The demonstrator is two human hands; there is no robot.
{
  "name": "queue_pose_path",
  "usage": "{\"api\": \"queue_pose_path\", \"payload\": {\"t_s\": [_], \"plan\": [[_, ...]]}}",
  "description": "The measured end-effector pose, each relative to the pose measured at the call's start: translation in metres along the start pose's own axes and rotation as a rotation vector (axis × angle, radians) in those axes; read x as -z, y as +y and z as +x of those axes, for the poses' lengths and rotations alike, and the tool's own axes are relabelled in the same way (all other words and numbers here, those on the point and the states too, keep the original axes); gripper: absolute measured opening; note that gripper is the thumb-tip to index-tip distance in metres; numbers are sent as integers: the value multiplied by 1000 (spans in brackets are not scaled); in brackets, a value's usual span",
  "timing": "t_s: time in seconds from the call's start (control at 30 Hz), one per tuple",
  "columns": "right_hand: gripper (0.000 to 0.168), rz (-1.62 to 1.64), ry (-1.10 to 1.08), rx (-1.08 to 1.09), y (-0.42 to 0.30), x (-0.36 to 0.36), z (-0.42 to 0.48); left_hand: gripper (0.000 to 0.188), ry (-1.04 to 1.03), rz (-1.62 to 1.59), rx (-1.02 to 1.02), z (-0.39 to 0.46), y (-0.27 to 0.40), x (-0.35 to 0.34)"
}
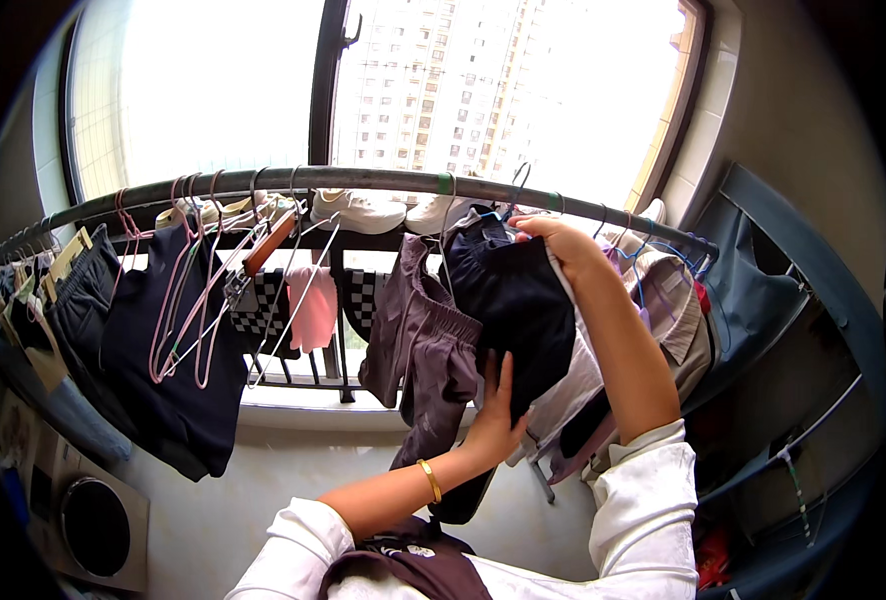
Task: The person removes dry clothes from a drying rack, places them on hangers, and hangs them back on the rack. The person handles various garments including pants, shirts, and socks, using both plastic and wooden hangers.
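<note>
Dark elastic-waist pants (521, 300) hang in front of me from a blue hanger (516, 196), whose hook rises above the metal clothes rail (383, 178). At the waistband, my right hand (559, 240) grips the pants near the hanger. Lower down, my left hand (499, 420), with a gold bracelet on its wrist, lies against the dark fabric with its fingers spread. Purplish-grey drawstring pants (435, 337) hang just left of the dark pair. Whether the blue hook touches the rail I cannot tell.
Bare wire hangers (202, 300) and a dark garment (165, 330) hang at left. White shoes (360, 211) stand behind the rail by the window. Shirts (672, 292) hang at right, beside a blue fabric-covered frame (765, 277). A front-loading washing machine (131, 510) is at lower left.
</note>
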State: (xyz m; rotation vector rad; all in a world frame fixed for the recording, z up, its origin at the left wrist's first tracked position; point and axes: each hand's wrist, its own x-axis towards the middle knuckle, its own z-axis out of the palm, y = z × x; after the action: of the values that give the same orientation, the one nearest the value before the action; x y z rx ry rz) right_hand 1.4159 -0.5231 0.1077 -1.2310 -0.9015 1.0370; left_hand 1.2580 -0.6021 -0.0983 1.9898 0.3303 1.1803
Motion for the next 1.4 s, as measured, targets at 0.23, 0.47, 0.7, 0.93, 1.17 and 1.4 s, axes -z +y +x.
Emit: {"api": "queue_pose_path", "payload": {"t_s": [0.23, 0.47, 0.7, 0.93, 1.17, 1.4], "plan": [[23, -211, -64, 85, -40, 0, -44, 89, -161, -194, -87, 6, 45, 2], [34, -607, -23, 145, -55, 17, -121, 83, -494, -197, -244, -15, 74, 1], [32, -756, 30, 168, -58, 29, -222, 85, -66, -82, -408, -32, 30, 27], [32, -894, -35, -5, -67, 10, -291, 115, 5, -182, -62, -24, -17, 37], [29, -1150, -393, 380, -70, -6, -308, 108, 71, -478, -60, -70, -49, 40], [23, -987, -806, 619, -61, -33, -270, 92, 158, -324, -309, -150, -76, 111]]}}
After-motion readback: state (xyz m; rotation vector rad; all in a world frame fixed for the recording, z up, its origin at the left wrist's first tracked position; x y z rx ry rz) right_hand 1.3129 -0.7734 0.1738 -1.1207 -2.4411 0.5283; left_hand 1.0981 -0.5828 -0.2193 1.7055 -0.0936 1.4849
